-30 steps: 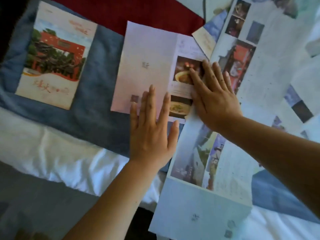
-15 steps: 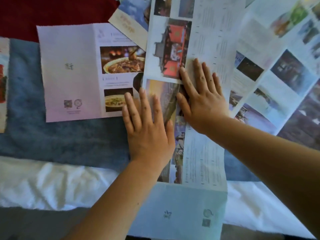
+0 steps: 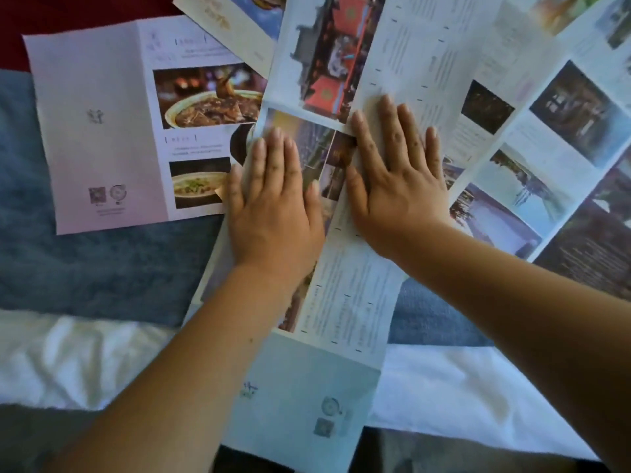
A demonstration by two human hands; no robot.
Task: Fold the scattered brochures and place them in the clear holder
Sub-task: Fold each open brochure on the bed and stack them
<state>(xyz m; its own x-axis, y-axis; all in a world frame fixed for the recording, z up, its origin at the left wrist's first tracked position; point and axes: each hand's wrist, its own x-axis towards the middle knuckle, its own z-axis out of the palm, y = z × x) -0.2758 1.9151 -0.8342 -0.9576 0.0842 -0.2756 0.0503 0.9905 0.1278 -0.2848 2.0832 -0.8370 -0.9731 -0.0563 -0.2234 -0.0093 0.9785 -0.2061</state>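
Bedding: a white sheet (image 3: 85, 363) runs across the near side. A blue blanket (image 3: 102, 268) lies over it further out, and a strip of red fabric (image 3: 68, 8) shows at the far left corner.
Spread on the right: several open brochures (image 3: 546, 138) with lake and building photos overlap one another in a fan, tilted to the right. A dark-printed sheet (image 3: 597, 254) lies at the right edge.
Long brochure (image 3: 348, 302): unfolded. It runs from a pale blue panel at the near edge of the bed, across the sheet and blanket, up to the middle of the view.
Far sheet (image 3: 321, 46): this one shows a red building photo and lies at the long brochure's far end. I cannot tell whether the two are one piece.
Pink brochure (image 3: 92, 80): open and flat on the blanket at the left, with food photos on its right panel. Its right edge is tucked under the long brochure.
Cream brochure (image 3: 232, 25): at the top, partly under the far sheet.
Left hand (image 3: 273, 206): palm down on the photo column of the long brochure. The fingers are straight and close together, pressing flat, and hold nothing.
Right hand (image 3: 399, 192): just beside the left, palm down on the text column. The fingers are straight and slightly spread, pressing flat, and hold nothing.
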